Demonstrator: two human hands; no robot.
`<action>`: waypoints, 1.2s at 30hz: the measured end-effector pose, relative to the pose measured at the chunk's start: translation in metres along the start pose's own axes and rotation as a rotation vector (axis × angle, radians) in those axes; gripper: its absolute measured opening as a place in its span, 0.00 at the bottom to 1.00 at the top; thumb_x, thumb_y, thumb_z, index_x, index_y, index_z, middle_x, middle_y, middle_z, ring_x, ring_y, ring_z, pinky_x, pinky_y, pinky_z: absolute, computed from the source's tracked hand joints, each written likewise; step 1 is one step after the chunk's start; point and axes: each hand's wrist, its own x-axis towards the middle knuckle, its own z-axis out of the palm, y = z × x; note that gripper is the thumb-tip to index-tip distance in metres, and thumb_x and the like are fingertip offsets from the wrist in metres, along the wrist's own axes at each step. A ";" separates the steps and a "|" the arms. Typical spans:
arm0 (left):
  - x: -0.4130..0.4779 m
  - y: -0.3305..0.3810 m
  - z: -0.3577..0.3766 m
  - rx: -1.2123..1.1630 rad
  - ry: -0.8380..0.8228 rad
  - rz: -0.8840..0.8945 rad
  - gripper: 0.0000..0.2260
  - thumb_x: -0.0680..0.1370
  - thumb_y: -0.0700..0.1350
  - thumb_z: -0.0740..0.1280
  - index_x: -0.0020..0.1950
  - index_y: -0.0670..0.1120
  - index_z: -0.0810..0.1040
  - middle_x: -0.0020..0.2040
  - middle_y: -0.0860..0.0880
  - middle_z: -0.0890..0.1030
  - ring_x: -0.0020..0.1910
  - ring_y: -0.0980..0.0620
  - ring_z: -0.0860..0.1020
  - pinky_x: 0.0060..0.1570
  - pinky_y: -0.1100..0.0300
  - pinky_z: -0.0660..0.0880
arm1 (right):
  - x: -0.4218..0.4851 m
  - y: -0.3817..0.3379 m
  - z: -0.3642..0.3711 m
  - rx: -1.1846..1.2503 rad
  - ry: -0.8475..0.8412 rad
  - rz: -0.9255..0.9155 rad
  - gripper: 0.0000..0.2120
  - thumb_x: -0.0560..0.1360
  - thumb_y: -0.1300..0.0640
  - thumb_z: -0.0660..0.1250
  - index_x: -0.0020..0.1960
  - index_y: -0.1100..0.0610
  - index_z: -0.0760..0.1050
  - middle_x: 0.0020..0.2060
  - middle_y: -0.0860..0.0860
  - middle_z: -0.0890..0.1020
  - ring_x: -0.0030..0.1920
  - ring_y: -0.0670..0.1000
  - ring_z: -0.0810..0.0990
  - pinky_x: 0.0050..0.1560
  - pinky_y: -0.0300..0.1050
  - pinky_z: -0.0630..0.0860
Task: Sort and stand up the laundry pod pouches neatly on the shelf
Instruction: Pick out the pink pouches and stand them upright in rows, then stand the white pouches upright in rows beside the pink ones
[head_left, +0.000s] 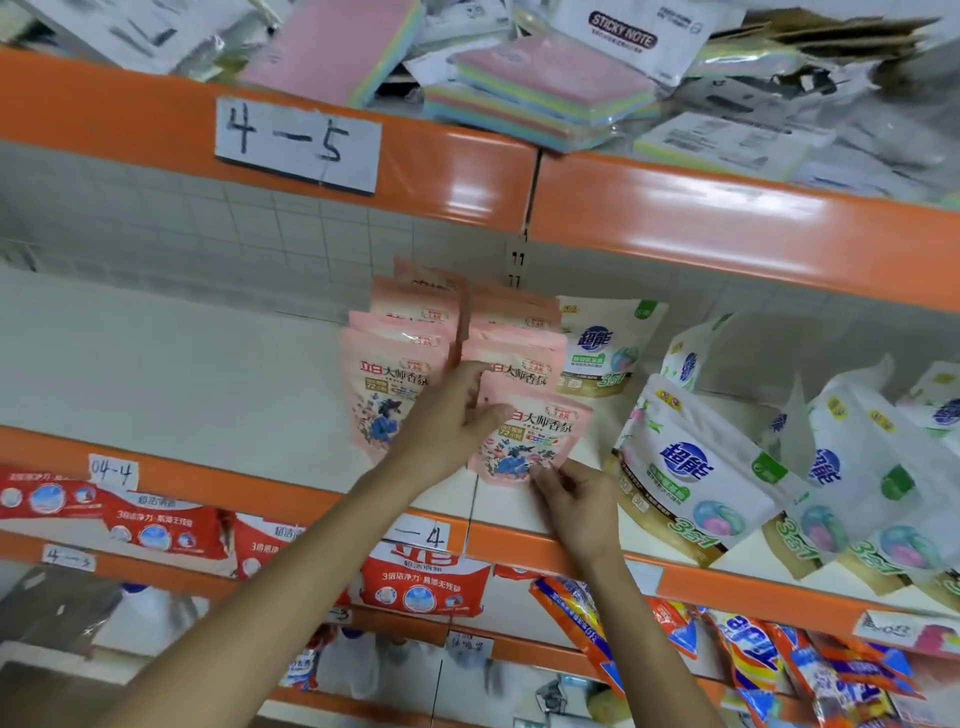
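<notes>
Currently I see the front pink pouch (532, 441) held upright, a bit tilted, near the front lip of the middle shelf (182, 364), approx. centre of view. My right hand (576, 501) pinches its btm-right corner, fingers curled round the edge. My left hand (449, 421) is at the pouch's upper-left edge w/ one fingertip on the printed face & the thumb raised toward the pouch behind. It's too blurred to say whether that hand grips or only touches, so can't tell. Directly behind stand two rows of matching pouches, side by side: the left pink row (395, 374) & the right pink row (514, 332), both running back toward the white grid panel (260, 228). Just R of the right pink row one white-and-green pouch (602, 348) stands upright. Further R, the tumbled white-and-green pouches (691, 467) lean & overlap each other, none standing straight. The upper shelf holds sticky-note packs (540, 88), w/ a paper tag reading 4-5 (298, 143) taped on its orange edge. Red detergent packs (421, 577) sit on the level below, under my forearms
</notes>
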 end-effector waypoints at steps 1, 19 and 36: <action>-0.005 -0.003 0.001 0.010 0.032 0.000 0.19 0.77 0.49 0.68 0.66 0.47 0.71 0.55 0.54 0.78 0.48 0.63 0.76 0.48 0.72 0.71 | 0.002 -0.001 0.002 -0.008 -0.005 0.002 0.10 0.76 0.55 0.68 0.43 0.61 0.81 0.37 0.56 0.85 0.39 0.60 0.81 0.35 0.54 0.75; -0.036 -0.061 0.041 0.010 0.069 -0.194 0.24 0.78 0.52 0.66 0.70 0.42 0.67 0.47 0.58 0.79 0.45 0.66 0.78 0.42 0.74 0.74 | 0.010 -0.013 0.019 0.033 -0.035 0.025 0.11 0.75 0.50 0.67 0.47 0.57 0.79 0.42 0.56 0.85 0.43 0.55 0.82 0.42 0.55 0.79; -0.057 -0.028 0.036 -0.025 0.002 -0.350 0.20 0.79 0.49 0.66 0.69 0.48 0.68 0.60 0.54 0.76 0.54 0.58 0.73 0.51 0.64 0.68 | -0.002 -0.021 0.001 0.042 -0.134 -0.033 0.14 0.76 0.56 0.68 0.61 0.56 0.76 0.49 0.46 0.82 0.42 0.35 0.79 0.43 0.30 0.76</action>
